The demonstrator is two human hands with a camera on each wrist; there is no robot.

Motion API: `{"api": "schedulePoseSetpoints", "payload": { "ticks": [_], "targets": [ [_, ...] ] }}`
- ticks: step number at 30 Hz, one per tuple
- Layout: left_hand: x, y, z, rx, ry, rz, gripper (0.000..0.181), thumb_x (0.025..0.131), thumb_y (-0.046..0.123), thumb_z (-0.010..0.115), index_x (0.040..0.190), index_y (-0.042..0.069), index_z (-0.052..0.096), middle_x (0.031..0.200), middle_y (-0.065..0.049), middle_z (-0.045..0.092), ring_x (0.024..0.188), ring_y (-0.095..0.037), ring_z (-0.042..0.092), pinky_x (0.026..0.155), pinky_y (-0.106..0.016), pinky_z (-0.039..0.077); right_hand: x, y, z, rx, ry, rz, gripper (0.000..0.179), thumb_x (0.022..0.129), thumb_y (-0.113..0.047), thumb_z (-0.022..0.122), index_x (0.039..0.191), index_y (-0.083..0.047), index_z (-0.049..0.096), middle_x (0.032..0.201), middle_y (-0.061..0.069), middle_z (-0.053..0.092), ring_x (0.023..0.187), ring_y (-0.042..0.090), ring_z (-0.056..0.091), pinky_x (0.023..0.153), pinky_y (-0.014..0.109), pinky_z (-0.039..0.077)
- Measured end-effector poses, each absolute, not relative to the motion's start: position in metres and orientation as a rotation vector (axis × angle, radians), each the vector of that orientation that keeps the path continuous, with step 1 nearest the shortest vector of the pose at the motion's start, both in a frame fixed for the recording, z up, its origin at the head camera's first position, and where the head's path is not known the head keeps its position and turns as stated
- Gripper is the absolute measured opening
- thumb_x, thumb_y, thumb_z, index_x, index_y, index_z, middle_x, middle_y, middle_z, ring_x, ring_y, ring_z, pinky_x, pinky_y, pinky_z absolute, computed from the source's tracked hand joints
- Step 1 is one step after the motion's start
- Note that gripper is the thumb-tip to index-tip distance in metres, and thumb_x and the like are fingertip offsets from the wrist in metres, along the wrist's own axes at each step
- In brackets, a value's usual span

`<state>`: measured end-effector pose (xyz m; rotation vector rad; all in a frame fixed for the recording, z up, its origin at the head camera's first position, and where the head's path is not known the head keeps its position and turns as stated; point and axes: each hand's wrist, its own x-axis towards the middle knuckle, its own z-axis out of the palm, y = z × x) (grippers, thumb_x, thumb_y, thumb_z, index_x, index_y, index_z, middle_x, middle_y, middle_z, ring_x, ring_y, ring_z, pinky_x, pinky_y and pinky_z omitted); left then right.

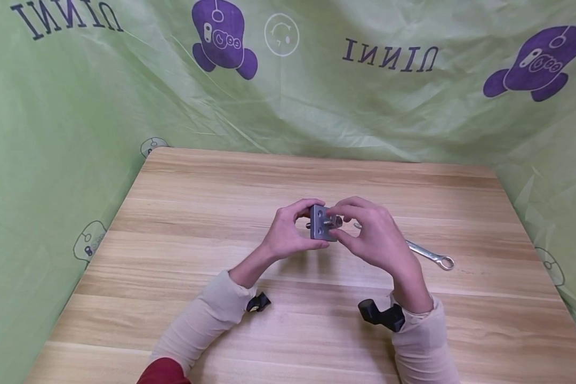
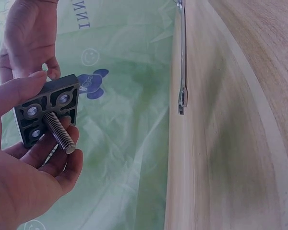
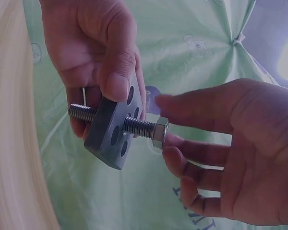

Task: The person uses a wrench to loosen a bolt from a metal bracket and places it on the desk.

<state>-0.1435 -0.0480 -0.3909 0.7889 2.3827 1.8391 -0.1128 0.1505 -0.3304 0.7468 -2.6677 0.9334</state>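
Note:
My left hand grips a small grey square plate by its edges, holding it above the table. The left wrist view shows the plate's ribbed side with round holes. A threaded hex bolt runs through the plate's middle. Its shank sticks out on the ribbed side, and the hex head stands well off the flat side. My right hand has its fingers and thumb spread around the bolt head. In the right wrist view one fingertip appears apart from the head, while lower fingertips are beside it; contact is unclear.
A silver combination wrench lies on the wooden table, partly hidden behind my right hand. Black wrist devices sit at both sleeves. Green printed fabric hangs around the table's back and sides.

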Motion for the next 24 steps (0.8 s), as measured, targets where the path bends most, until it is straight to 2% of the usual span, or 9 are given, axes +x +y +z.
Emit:
{"api": "schedulePoseSetpoints", "payload": {
  "ticks": [2,5,10,15,20,24],
  "targets": [
    [-0.1433,-0.0482,-0.3908,0.787,2.383,1.840,0.074,0.062,0.003,0.090,0.129,-0.001,0.060,0.118,-0.019,0.072,0.102,-0.031,0.069,0.099,-0.043,0.054,-0.1129,0.1504,-0.3295,0.703,-2.689,0.939,0.037,0.078,-0.014,0.084,0.114,-0.008,0.074,0.106,0.008,0.075,0.085,0.021,0.067,0.068,0.032,0.051],
    [-0.1431,-0.0485,-0.3903,0.780,2.389,1.834,0.074,0.062,0.004,0.090,0.130,-0.001,0.060,0.119,-0.019,0.072,0.102,-0.031,0.070,0.100,-0.038,0.053,-0.1138,0.1498,-0.3284,0.573,-2.745,0.938,0.040,0.081,-0.022,0.083,0.116,-0.005,0.072,0.101,0.009,0.076,0.082,0.022,0.068,0.065,0.030,0.049],
    [-0.1429,-0.0486,-0.3895,0.768,2.396,1.817,0.075,0.062,0.005,0.091,0.130,-0.001,0.060,0.118,-0.018,0.072,0.102,-0.030,0.070,0.101,-0.043,0.052,-0.1148,0.1489,-0.3278,0.404,-2.841,0.935,0.031,0.083,-0.028,0.081,0.104,-0.005,0.076,0.081,0.006,0.075,0.068,0.015,0.064,0.058,0.023,0.046],
    [-0.1428,-0.0487,-0.3893,0.767,2.402,1.810,0.075,0.062,0.005,0.091,0.130,0.000,0.060,0.119,-0.018,0.072,0.103,-0.030,0.070,0.101,-0.038,0.051,-0.1143,0.1472,-0.3276,0.423,-2.852,0.936,0.022,0.085,-0.027,0.079,0.094,-0.007,0.080,0.075,0.004,0.075,0.064,0.011,0.060,0.058,0.021,0.045],
    [-0.1432,-0.0491,-0.3897,0.772,2.400,1.815,0.075,0.062,0.005,0.091,0.130,0.001,0.060,0.118,-0.018,0.072,0.103,-0.031,0.071,0.100,-0.035,0.051,-0.1141,0.1482,-0.3290,0.550,-2.770,0.908,0.017,0.084,-0.019,0.080,0.096,-0.007,0.080,0.078,0.005,0.076,0.064,0.012,0.061,0.055,0.020,0.042],
    [-0.1435,-0.0493,-0.3897,0.775,2.402,1.820,0.074,0.062,0.006,0.091,0.130,0.001,0.060,0.119,-0.018,0.072,0.104,-0.031,0.071,0.100,-0.038,0.053,-0.1151,0.1498,-0.3309,0.648,-2.689,0.893,0.020,0.079,-0.010,0.083,0.098,-0.008,0.080,0.085,0.007,0.078,0.066,0.015,0.065,0.056,0.022,0.043]
  ]
}}
